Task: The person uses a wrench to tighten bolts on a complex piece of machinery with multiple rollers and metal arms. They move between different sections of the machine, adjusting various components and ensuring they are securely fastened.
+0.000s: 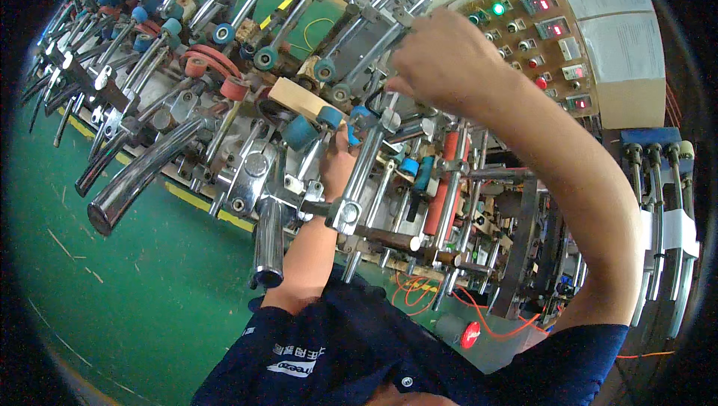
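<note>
My left hand (338,166) reaches up among the rollers of a machine, its fingers stretched toward a small blue roller (330,116). A chromed rod (365,155) crosses in front and hides part of this hand. Just above it, a pale wooden strip (298,101) lies slanting between the rollers, with a larger blue-green roller (300,133) below. Higher up and to the right, my right hand (441,58) is closed in a fist over the metal rods. A dark curved piece (372,98) shows beneath its thumb; what the fist holds is hidden.
Thick chromed bars (142,181) jut toward me on the left. A red roller (446,185) stands right of my left hand. A control panel (550,47) with lit displays is at the upper right. Orange hose (486,324) lies on the green floor (149,279).
</note>
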The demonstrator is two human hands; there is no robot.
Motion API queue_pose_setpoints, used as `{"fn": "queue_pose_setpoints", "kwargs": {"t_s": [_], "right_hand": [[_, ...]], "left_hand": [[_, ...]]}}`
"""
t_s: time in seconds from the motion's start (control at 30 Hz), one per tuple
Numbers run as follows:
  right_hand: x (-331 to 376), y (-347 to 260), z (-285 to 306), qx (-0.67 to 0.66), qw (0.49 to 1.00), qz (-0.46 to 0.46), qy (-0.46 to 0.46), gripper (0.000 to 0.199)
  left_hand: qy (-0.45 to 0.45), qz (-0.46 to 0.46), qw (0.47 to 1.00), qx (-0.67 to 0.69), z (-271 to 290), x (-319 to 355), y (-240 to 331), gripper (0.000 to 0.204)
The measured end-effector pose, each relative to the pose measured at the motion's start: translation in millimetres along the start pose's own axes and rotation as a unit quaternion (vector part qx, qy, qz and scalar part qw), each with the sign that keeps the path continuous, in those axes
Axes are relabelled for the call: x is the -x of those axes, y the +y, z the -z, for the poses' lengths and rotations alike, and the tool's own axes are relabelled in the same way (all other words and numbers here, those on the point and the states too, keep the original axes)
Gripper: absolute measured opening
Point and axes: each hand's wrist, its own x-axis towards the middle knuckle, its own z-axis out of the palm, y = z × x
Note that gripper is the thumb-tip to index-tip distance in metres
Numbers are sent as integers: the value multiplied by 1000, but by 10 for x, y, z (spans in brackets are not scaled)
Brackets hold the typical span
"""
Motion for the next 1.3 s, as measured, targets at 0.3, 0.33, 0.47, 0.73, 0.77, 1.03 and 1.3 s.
{"fn": "queue_pose_setpoints", "kwargs": {"t_s": [0.3,0.33,0.47,0.73,0.77,1.03,1.3], "right_hand": [[-23,-446,448,4,987,-133,-94,35],[2,-476,456,-5,985,-146,-94,33],[200,-582,222,-9,978,-179,-111,16],[226,-709,320,-10,978,-185,-96,13],[189,-723,352,-7,980,-179,-91,13],[147,-404,115,13,997,-52,-62,13],[194,-371,-183,5,972,21,234,9]], "left_hand": [[46,-229,898,-373,40,-256,-143,16],[34,-230,875,-423,12,-260,-116,15],[-100,-81,898,-420,53,148,344,43],[-113,-39,937,-327,30,86,401,62],[-112,-15,938,-328,74,38,450,62],[-101,-49,953,-282,208,144,644,65],[-45,-133,935,-327,161,216,801,41]]}}
